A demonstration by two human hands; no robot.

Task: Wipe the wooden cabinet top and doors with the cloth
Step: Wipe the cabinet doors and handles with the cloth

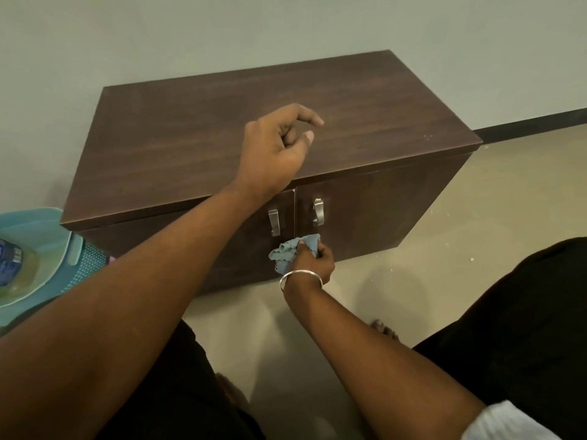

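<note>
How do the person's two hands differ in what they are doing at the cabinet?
The right hand grips the blue cloth low against the cabinet doors; the left hand holds nothing, fingers loosely curled over the cabinet top. The right wrist wears a bangle; the left is bare. Both reach forward to the cabinet.

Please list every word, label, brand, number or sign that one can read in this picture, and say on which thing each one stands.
No text can be read in this picture.
bottle in the teal basket: it has a blue label with print, too blurred to read.
cabinet, its handles and the cloth: no writing is visible.
</note>
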